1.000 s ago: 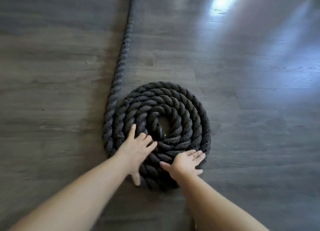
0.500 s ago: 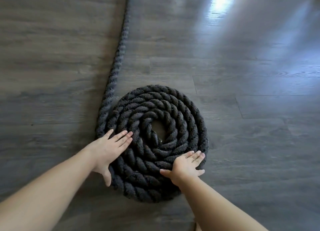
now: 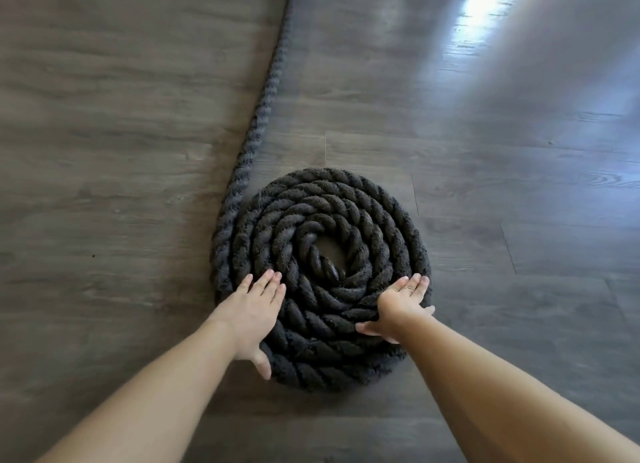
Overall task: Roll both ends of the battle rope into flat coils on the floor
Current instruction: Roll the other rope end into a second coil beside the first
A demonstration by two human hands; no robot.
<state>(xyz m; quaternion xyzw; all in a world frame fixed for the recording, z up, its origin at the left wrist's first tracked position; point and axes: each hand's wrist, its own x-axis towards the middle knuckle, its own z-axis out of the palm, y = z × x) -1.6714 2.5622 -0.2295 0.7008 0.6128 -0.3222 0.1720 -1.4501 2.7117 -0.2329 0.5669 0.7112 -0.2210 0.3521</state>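
A thick black twisted battle rope [image 3: 322, 279] lies on the grey wood-plank floor [image 3: 104, 220], already wound into a flat round coil of several turns in the middle of the view. From the left side of the coil, the free part of the rope [image 3: 266, 91] runs away to the far edge of the picture. A small gap of floor shows in the centre of the coil.

The left hand [image 3: 251, 312] rests flat on the near left part of the coil, its fingers [image 3: 266, 282] straight and close together, the thumb down at the outer edge. The right hand [image 3: 401, 306] rests flat on the near right part, fingers [image 3: 414, 284] straight, thumb spread to the left. Neither hand grips anything.

The rope looks heavy and rather stiff, with a rough surface that should not slip under the palms. I think it is better to turn the whole coil with flat palms on top than to lift it. The outer turn may spring loose, so pressing near the rim seems wise. A second coil is not visible here.
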